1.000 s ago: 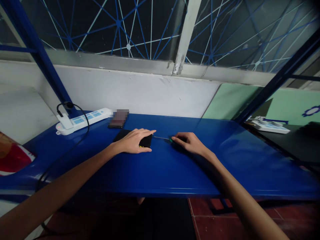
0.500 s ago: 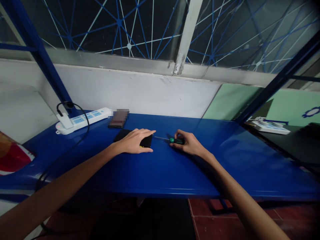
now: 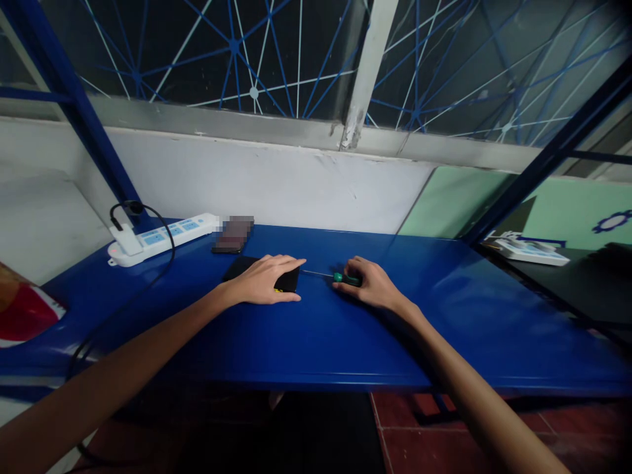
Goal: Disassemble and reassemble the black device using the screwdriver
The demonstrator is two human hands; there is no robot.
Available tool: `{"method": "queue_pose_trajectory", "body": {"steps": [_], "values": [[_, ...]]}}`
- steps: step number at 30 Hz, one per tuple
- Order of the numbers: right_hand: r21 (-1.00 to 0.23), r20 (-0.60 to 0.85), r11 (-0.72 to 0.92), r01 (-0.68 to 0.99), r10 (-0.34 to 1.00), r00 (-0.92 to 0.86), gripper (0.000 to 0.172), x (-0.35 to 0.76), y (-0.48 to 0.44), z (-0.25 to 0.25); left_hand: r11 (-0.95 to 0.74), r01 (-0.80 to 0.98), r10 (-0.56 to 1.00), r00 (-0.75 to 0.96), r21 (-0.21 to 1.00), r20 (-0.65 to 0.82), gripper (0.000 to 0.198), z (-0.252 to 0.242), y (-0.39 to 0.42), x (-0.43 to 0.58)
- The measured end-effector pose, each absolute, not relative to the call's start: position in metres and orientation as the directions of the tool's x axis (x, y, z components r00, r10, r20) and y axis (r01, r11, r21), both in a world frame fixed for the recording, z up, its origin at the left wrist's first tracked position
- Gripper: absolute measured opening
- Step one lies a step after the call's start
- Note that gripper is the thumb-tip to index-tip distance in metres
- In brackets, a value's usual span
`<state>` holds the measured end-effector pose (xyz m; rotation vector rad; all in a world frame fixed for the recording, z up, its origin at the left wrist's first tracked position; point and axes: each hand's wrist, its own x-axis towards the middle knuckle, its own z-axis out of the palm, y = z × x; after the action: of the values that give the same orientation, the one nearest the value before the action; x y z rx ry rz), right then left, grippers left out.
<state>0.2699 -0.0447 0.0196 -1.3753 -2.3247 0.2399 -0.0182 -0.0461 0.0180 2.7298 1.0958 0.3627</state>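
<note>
My left hand (image 3: 261, 280) lies across a flat black object (image 3: 287, 282) on the blue table. Its fingers reach over the top and the thumb runs along the near side, so the hand spans it. A small yellow mark shows by the thumb; the object's exact kind is hidden. My right hand (image 3: 370, 282) is closed around the green and black handle of a screwdriver (image 3: 338, 278). The thin shaft points left, nearly level, and its tip is close to the black object's right edge; whether they touch I cannot tell.
Behind my left hand lies a dark phone (image 3: 233, 236), partly pixelated. Beside it a white power strip (image 3: 162, 238) has a plug and a black cable (image 3: 148, 280) running down the left. A red package (image 3: 27, 309) sits at far left. Blue frame posts (image 3: 99, 145) rise at both sides.
The whole view has shifted very slightly. Both hands, the black object and the screwdriver keep almost the same places relative to each other.
</note>
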Motion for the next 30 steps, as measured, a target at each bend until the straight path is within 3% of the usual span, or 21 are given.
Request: {"method": "queue_pose_trajectory", "body": {"steps": [6, 12, 20, 30], "values": [[-0.457, 0.196, 0.47, 0.755, 0.882, -0.43, 0.031, 0.2683, -0.0465, 0.0213, -0.71, 0.655, 0.7, 0.697, 0.26, 0.156, 0.08, 0.0174, -0.0456, -0.0189], [-0.426, 0.213, 0.493, 0.758, 0.87, -0.445, 0.039, 0.2665, -0.0508, 0.0269, -0.715, 0.647, 0.695, 0.7, 0.265, 0.164, 0.08, 0.0162, -0.0451, -0.019], [-0.368, 0.294, 0.497, 0.786, 0.864, -0.408, 0.032, 0.2683, -0.0462, 0.0222, -0.721, 0.64, 0.689, 0.704, 0.267, 0.173, 0.079, 0.0157, -0.0446, -0.0193], [-0.382, 0.242, 0.462, 0.8, 0.886, -0.396, 0.038, 0.265, -0.0513, 0.0239, -0.711, 0.654, 0.699, 0.697, 0.259, 0.158, 0.08, 0.0155, -0.0444, -0.0186]]}}
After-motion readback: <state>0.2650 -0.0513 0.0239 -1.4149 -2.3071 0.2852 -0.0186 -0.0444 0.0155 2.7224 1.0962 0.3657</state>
